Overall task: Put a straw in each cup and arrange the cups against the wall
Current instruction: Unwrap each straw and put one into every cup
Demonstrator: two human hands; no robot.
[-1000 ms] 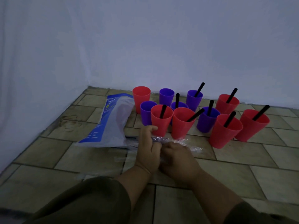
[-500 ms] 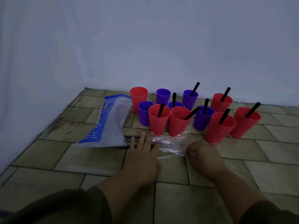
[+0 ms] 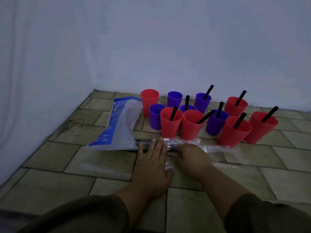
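we press our left hand flat on the clear wrap, fingers straight, our right hand curls and pinches the same wrap, cups stand close behind

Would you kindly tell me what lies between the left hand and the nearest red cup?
In the head view, a clear plastic wrapper lies on the tiles between the left hand and that red cup; the fingertips rest on it.
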